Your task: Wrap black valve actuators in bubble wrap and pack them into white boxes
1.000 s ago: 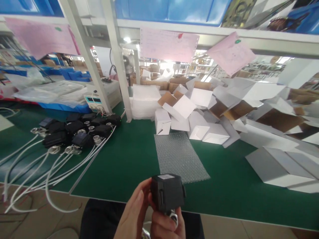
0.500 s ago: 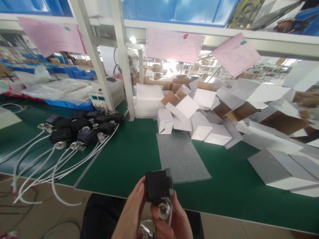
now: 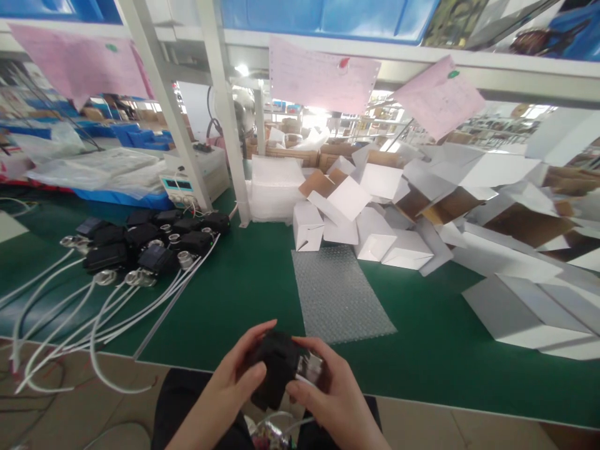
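Between both hands, above my lap at the table's front edge, is a motorized valve [image 3: 275, 369] with a black housing. Its metal fitting [image 3: 311, 364] points to the right. My left hand [image 3: 244, 362] grips the housing's left side, thumb across the near face. Around the fitting side my right hand [image 3: 325, 381] is closed, thumb and fingers touching valve and cable. A white cable hangs below, near a shiny bundle [image 3: 269, 434] I cannot make out. Just beyond the hands, a sheet of bubble wrap [image 3: 340, 294] lies flat on the green table [image 3: 234, 294].
Several similar valves [image 3: 145, 244] with white cables [image 3: 98, 312] hanging over the edge lie at left. White boxes [image 3: 370, 234] are heaped at the right. Stacked white packing sheets [image 3: 275, 187] stand beside a shelf post [image 3: 225, 112]. A power supply [image 3: 180, 190] sits behind the valves.
The valve has been turned in my hands, its fitting swinging from facing me to the right. My left hand has moved left and my right hand now holds the fitting side.
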